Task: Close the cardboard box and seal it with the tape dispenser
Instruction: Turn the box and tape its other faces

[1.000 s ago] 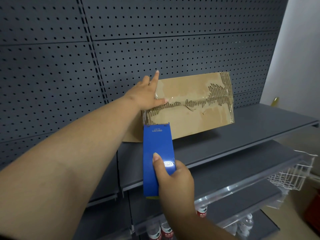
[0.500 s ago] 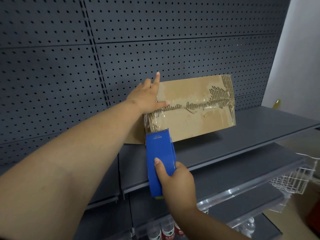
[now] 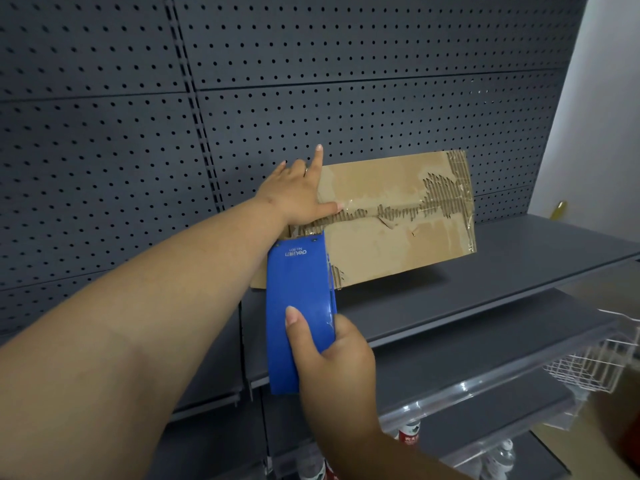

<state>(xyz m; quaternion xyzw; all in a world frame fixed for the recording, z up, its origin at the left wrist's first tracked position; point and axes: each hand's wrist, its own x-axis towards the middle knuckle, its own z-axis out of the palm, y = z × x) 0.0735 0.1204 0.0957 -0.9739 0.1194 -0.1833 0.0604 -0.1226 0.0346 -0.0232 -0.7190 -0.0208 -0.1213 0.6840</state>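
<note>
Closed brown cardboard box (image 3: 398, 216), its flaps meeting along a torn seam that exposes corrugation under clear tape, lying toward the back edge of the shelf (image 3: 519, 258). Blue tape dispenser (image 3: 299, 306), held upright, its top end touching the box's near-left corner.

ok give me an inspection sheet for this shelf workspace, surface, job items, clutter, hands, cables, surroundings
Surface: grey metal shelf, box resting on it.
Job's things: cardboard box, flaps closed, top skin torn along the seam, old tape on it; blue tape dispenser, front end at the box's left end.
Clutter: nothing seen.
Hands: left hand flat on the box top; right hand grips the dispenser.
Cables: nothing seen.
Surroundings: pegboard back panel; wire basket; bottles below.
</note>
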